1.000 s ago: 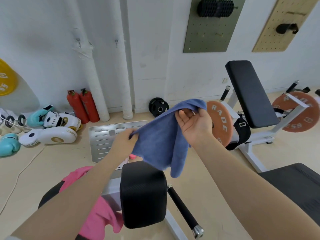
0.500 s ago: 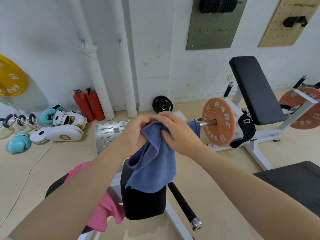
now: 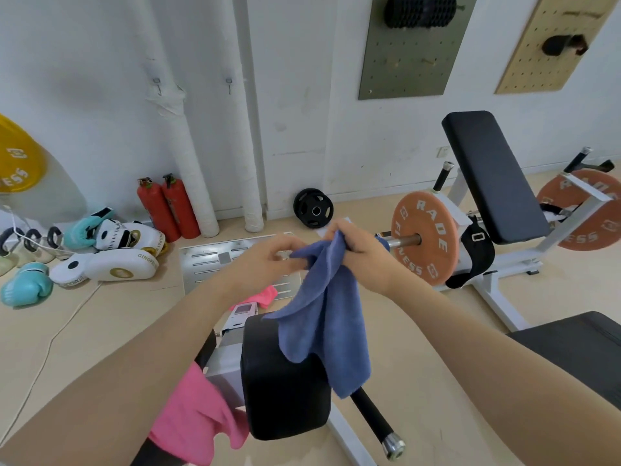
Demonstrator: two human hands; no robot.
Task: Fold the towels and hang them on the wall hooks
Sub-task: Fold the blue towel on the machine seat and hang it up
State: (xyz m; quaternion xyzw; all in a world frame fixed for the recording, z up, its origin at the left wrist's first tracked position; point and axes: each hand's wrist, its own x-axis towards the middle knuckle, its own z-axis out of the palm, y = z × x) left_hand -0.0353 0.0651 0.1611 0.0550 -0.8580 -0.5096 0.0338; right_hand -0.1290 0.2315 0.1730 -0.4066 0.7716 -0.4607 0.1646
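While both hands meet at chest height over the gym floor, the right hand [image 3: 361, 253] has its fingers curled round the bunched top of the blue towel [image 3: 327, 317], and the left hand [image 3: 268, 260] pinches a neighbouring edge of the same cloth between thumb and fingertips, so the two grips sit close together with the cloth gathered between them. From there the towel hangs free in soft, uneven folds, its lower corner dangling in front of the black pad [image 3: 285, 381] of a machine just below; whether it brushes the pad I cannot tell. It looks light and limp, a terry-like cloth that will take whatever shape gravity gives it, so it will not hold a crease unaided; I judge it best taken at two corners of one edge and drawn taut before halving, then carried by the folded middle so it drapes evenly over a hook. A pink towel [image 3: 198, 418] lies draped over the frame low to the left, not yet folded, and a scrap of pink cloth [image 3: 265, 294] shows farther off by the metal plate [image 3: 215, 260] on the floor. On the wall behind, two small wall hooks [image 3: 158, 85] sit on the white pipes, both bare, well apart from the hands. Fire extinguishers [image 3: 171, 206], boxing gloves [image 3: 27, 284] and a weight bench [image 3: 490, 176] stand around.
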